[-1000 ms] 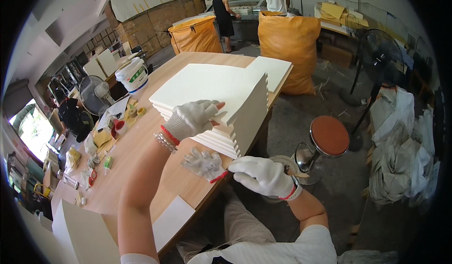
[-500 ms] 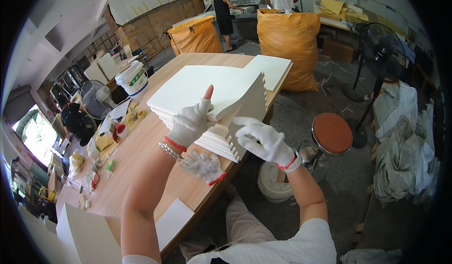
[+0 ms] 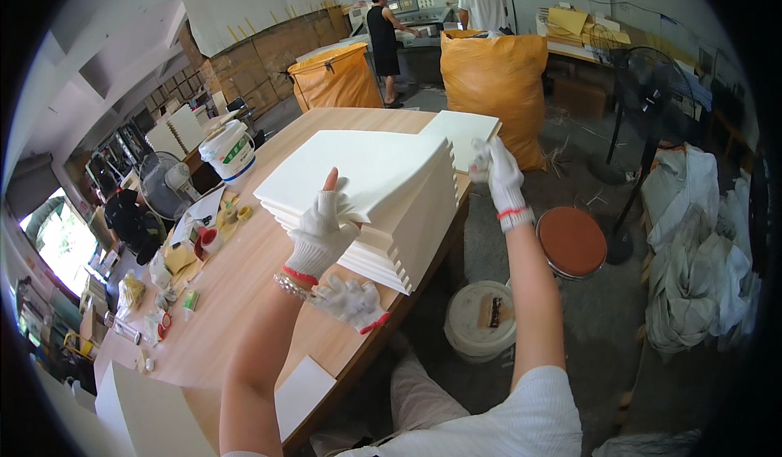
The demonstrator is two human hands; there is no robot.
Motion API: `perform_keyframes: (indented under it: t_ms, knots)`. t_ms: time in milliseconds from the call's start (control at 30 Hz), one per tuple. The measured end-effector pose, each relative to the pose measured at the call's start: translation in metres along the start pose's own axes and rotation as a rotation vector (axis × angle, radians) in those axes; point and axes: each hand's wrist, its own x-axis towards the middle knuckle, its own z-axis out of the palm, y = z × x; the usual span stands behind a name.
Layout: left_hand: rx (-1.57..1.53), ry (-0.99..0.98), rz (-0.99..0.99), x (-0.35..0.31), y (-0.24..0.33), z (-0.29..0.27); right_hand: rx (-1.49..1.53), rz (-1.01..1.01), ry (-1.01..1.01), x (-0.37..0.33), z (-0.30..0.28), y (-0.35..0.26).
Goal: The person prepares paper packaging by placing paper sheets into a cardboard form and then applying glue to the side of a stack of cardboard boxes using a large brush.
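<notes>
A tall stack of white sheets, with stepped, toothed-looking edges, stands on the wooden table in front of me. My left hand, in a white knit glove with a bare thumb sticking up, is closed on the stack's near corner, where the upper sheets bulge upward. My right hand, gloved too, is beyond the stack's right side, by the corner of a lower white pile. Its fingers are apart and slightly bent, somewhat blurred, with nothing visible in them. A loose grey-white glove lies beside my left wrist.
Tape rolls, scissors and papers lie along the left of the wooden table, near a white bucket. To the right are a lidded pail, a round brown stool and a standing fan. Two people stand beyond large orange sacks.
My right hand has moved away from the stack's near side, forward and right to the far pile's corner. My left hand stays at the near corner. The view has shifted slightly.
</notes>
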Motion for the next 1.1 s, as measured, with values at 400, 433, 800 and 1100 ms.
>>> perform_keyframes:
  t_ms: [400,433,800,1100]
  knots:
    - [-2.011,-0.143,-1.166,0.021,0.037,-0.029,0.176,0.35,-0.705,-0.21,0.026,-0.012]
    - [-1.968,-0.007,-1.201,0.017,0.021,-0.015,0.176,0.374,-0.763,-0.213,0.034,-0.018]
    - [-1.678,0.368,-1.265,0.014,-0.025,-0.041,0.086,0.436,-0.879,-0.22,0.119,-0.031]
    - [-1.428,0.399,-1.372,-0.182,-0.035,-0.222,-0.069,0.054,-0.814,-0.191,0.214,-0.015]
